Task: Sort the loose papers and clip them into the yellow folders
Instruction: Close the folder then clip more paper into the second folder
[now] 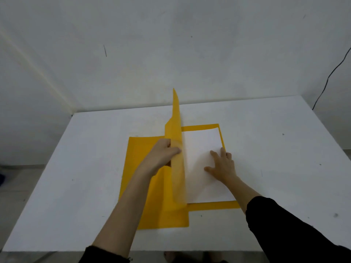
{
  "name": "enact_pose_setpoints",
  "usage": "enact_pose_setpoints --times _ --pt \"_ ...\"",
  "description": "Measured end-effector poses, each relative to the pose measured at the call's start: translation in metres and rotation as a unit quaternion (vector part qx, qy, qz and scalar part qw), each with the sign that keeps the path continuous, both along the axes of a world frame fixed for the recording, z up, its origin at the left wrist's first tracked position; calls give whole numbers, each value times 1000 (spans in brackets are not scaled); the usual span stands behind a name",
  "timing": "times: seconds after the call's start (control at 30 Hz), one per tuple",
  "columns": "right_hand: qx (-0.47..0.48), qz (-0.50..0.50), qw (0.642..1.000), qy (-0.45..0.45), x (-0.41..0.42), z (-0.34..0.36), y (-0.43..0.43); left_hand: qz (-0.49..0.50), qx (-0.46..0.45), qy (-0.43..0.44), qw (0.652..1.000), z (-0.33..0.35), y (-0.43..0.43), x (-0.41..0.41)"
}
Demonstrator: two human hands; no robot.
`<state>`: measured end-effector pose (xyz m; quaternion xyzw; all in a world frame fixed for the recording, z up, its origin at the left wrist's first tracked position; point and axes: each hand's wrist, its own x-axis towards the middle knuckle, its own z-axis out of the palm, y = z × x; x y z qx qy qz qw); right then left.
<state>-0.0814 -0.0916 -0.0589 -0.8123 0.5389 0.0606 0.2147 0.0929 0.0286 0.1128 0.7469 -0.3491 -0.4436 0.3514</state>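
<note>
A yellow folder (212, 205) lies open in the middle of the white table. A white sheet of paper (201, 145) rests inside its right half. My right hand (222, 166) lies flat on that sheet, fingers spread. My left hand (163, 152) grips the folder's yellow cover flap (175, 120), which stands almost upright along the spine and looks blurred. A second yellow folder (136, 154) lies flat to the left, partly under the raised flap and my left forearm. No clip is visible.
The white table (76, 168) ends at a wall at the back and drops off on the left and right. A black cable (326, 82) hangs down the wall at the far right. Feet show below the table's near edge.
</note>
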Motion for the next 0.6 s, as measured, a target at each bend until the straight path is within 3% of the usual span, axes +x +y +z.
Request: enact_pose_setpoints --times 0.23,0.37,0.5,0.6 --pt "70 -22 992 -103 -23 5 -19 -39 49 -58 996 -52 -43 -79" --pt "169 -99 948 -250 -29 19 -30 -75 78 -99 989 -80 -58 -112" --pt "207 -117 926 -294 -34 26 -33 -156 112 -222 956 -100 -69 -132" --pt "208 -149 912 -322 -33 24 -29 -167 133 -263 941 -115 -75 -141"
